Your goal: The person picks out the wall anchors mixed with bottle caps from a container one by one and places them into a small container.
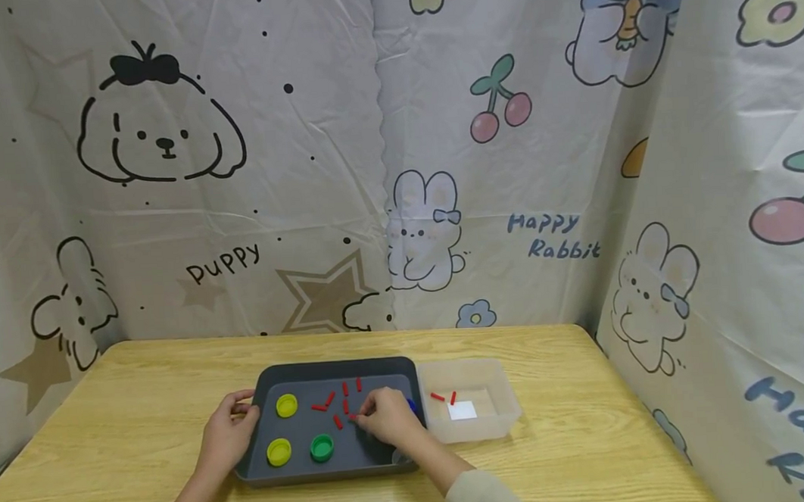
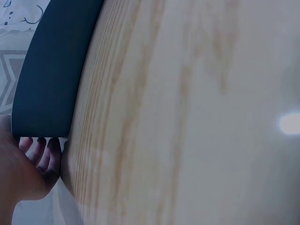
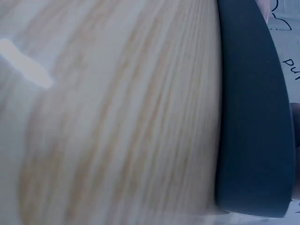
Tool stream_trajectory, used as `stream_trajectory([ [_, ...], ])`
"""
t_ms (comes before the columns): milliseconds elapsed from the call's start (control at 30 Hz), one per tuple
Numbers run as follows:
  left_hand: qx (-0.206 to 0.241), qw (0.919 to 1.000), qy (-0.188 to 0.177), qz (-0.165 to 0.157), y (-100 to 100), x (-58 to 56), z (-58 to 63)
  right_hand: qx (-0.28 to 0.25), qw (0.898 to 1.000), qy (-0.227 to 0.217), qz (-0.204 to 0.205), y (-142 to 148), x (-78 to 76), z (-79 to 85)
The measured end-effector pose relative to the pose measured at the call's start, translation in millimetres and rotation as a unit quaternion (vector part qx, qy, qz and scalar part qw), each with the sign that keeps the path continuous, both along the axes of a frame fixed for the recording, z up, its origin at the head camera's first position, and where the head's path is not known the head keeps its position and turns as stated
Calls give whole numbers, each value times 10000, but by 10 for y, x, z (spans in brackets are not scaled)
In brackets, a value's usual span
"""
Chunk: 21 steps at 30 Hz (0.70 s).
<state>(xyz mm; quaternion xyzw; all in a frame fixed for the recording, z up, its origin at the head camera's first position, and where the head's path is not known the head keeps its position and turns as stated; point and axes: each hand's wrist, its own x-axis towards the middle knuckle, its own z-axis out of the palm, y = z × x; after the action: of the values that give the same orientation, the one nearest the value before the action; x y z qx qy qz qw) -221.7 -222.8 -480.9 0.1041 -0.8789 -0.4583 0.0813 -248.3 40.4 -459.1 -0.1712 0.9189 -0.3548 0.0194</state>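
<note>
A dark grey tray (image 1: 340, 369) lies on the table, its left rim held by my left hand (image 1: 226, 434). In the left wrist view, the fingers of that hand (image 2: 30, 171) curl against the tray's end wall (image 2: 49, 93). My right hand (image 1: 392, 418) is over the tray's right half and pinches a small red stick (image 1: 353, 416) at its fingertips. Several more red sticks (image 1: 338, 421) lie scattered left of and beyond it. Two yellow round caps (image 1: 286, 406) and a green one (image 1: 322, 448) rest in the tray. A blue piece (image 1: 412, 407) is partly hidden behind the right hand.
A translucent plastic box (image 1: 505, 397) stands against the tray's right side, with two red sticks (image 1: 438, 397) and a white square (image 1: 462, 410) in it. Near the right wrist, a greyish round piece (image 1: 400, 456) is partly covered. Wooden table (image 1: 576, 439) surrounds both containers; printed curtains hang behind.
</note>
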Motion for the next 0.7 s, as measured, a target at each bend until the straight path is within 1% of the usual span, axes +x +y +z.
stream_trajectory([
  [233,20,10000,-50,-26,0,4,20,-14,9998,11,213,34,-5,104],
  [500,39,9999,-97,-88,7,21,63,142,9987,356,322,76,2,238],
  [700,25,9999,-79,-97,9,23,64,63,9980,465,426,135,-3,356],
])
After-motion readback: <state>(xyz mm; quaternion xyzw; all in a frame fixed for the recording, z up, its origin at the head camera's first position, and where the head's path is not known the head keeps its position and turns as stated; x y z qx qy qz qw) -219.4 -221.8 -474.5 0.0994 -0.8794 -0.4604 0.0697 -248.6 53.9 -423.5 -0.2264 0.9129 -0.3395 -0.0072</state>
